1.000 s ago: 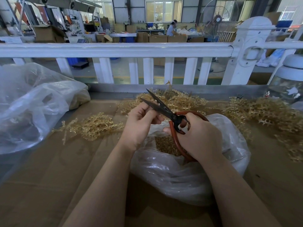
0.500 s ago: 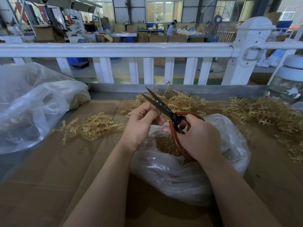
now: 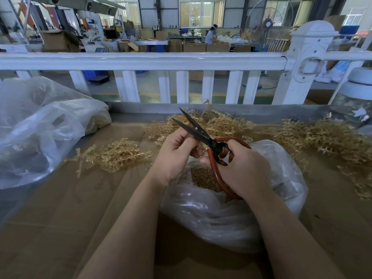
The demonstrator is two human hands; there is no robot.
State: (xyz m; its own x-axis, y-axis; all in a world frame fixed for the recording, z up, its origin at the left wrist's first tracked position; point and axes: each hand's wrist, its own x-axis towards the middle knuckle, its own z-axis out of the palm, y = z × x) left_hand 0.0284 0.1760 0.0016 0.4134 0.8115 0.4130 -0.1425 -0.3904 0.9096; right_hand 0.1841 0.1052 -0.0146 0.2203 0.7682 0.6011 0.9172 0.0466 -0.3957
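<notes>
- Clearly, the right hand (image 3: pixel 245 170) grips the red handles of the scissors (image 3: pixel 203 135), its fingers curled through the loop; the blades stand apart, ready to cut.
- The left hand (image 3: pixel 173 156) pinches, fingers together, a small piece at the blades; the piece itself is hidden.
- Both hands work above the open bag (image 3: pixel 221 222), so the cut bits probably fall inside.
- Golden sprue piles (image 3: pixel 116 154) wait near on the bench (image 3: pixel 70 218).
</notes>
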